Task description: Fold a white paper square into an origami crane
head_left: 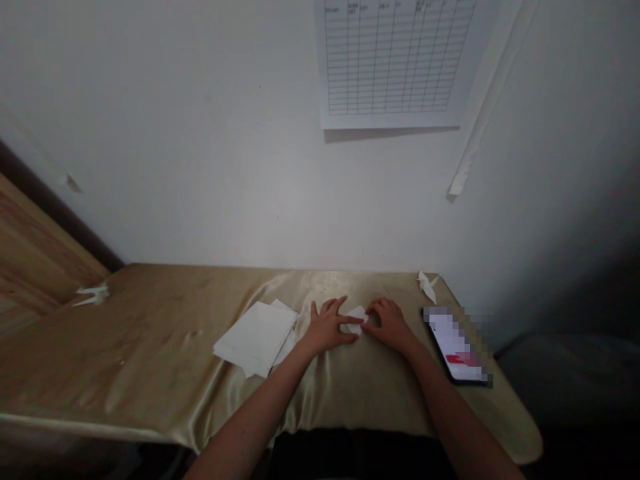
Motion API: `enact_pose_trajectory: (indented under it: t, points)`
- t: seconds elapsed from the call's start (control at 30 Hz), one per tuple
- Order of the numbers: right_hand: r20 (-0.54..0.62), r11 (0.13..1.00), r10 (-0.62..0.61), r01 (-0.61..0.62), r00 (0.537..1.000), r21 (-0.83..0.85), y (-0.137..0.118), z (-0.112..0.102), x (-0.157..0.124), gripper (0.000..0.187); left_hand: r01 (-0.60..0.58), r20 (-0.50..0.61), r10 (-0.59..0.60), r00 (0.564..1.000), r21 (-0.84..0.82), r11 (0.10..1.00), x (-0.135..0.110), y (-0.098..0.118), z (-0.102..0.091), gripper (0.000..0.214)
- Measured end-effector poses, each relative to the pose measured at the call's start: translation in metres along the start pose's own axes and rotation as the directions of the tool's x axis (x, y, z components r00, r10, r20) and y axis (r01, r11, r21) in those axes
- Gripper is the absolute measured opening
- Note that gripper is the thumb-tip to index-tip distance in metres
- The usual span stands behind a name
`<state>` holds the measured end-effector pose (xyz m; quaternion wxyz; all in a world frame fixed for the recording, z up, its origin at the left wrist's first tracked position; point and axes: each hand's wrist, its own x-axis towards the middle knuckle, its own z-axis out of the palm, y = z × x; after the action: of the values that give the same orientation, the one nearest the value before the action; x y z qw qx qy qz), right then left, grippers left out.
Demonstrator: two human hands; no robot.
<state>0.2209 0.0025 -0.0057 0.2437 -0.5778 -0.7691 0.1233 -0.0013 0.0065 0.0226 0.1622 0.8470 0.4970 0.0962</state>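
A small white folded paper (357, 315) lies on the gold satin cloth (165, 347) that covers the table. My left hand (327, 328) rests over the paper's left side, fingers spread, thumb pressing along its lower edge. My right hand (389, 323) meets the paper from the right, its fingers curled and pinching the paper's right corner. Both forearms reach in from the bottom of the view.
A stack of white paper sheets (257, 337) lies just left of my left hand. A phone (457, 348) with a lit screen lies to the right. A folded paper crane (427, 285) stands at the back right, another folded paper figure (93, 295) at the far left. A gridded chart (395, 57) hangs on the wall.
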Motion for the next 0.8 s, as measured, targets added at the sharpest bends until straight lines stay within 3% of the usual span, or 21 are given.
enact_pose_trajectory:
  t: [0.17, 0.53, 0.8]
  points:
    - [0.004, 1.000, -0.004, 0.004, 1.000, 0.010, -0.0037, -0.0012, -0.0011, 0.039, 0.005, 0.013, -0.005, 1.000, 0.001, 1.000, 0.0003, -0.0006, -0.0004, 0.048]
    - [-0.017, 1.000, -0.017, 0.017, 1.000, 0.014, -0.0017, 0.0015, -0.0001, 0.042, 0.020, 0.010, -0.021, 1.000, 0.014, 1.000, 0.0019, -0.0020, 0.0032, 0.054]
    - [0.016, 0.999, 0.001, -0.001, 1.000, -0.041, 0.0005, 0.0038, 0.0033, 0.031, -0.022, 0.060, 0.019, 0.998, 0.054, 0.998, -0.0006, -0.0032, 0.0005, 0.055]
